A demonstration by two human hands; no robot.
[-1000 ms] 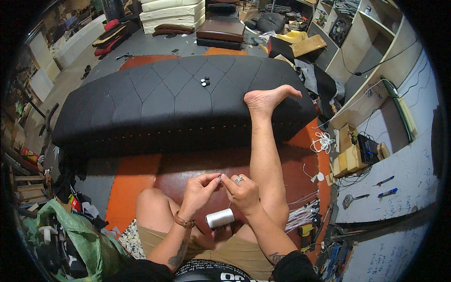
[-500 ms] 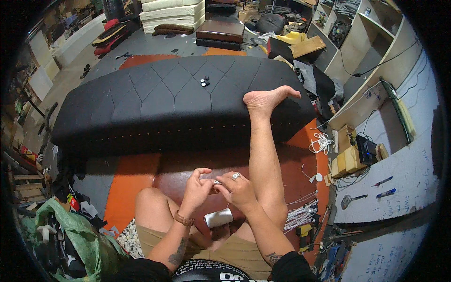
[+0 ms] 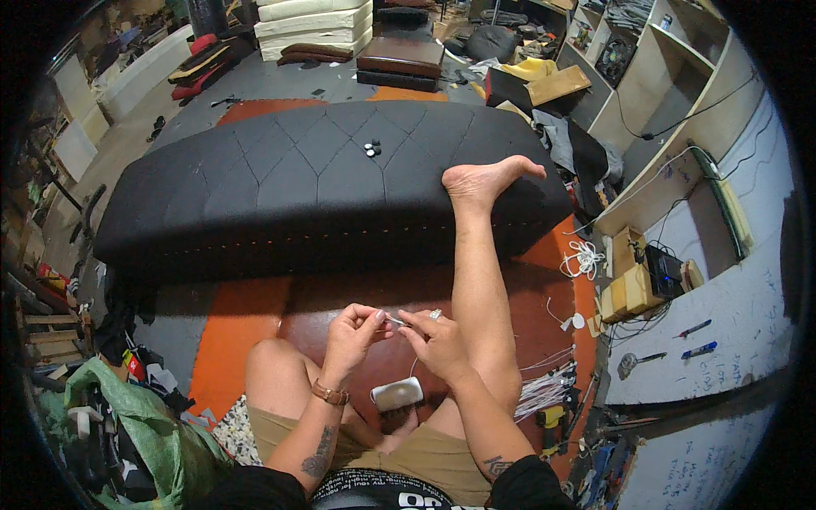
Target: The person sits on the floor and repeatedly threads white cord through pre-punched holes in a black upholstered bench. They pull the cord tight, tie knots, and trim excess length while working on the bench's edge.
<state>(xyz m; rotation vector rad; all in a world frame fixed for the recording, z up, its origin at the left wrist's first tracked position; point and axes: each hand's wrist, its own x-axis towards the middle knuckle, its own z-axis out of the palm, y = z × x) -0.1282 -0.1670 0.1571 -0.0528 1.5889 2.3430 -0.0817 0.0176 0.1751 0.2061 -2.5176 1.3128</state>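
Observation:
My left hand (image 3: 351, 337) and my right hand (image 3: 437, 347) meet over my lap, fingertips pinching a thin pale thing, too small to identify. Below them a white thread spool (image 3: 395, 393) lies by my folded left leg, a strand rising from it toward my fingers. My bare right leg stretches forward, its foot (image 3: 476, 178) resting on a long black quilted bench (image 3: 280, 178). On the bench top sits a small group of black and white buttons (image 3: 372, 149).
Orange and maroon padded sheets (image 3: 229, 340) cover the floor. A green sack (image 3: 144, 408) is at lower left. On the right are a shelving unit (image 3: 688, 51), cord coils (image 3: 583, 259), foam blocks (image 3: 629, 293) and white strands (image 3: 544, 391). Cushion stacks (image 3: 310, 30) stand behind the bench.
Both hands have shifted their grip on the thin thing; the left rose slightly and the right turned over the last second. The spool remains beneath them.

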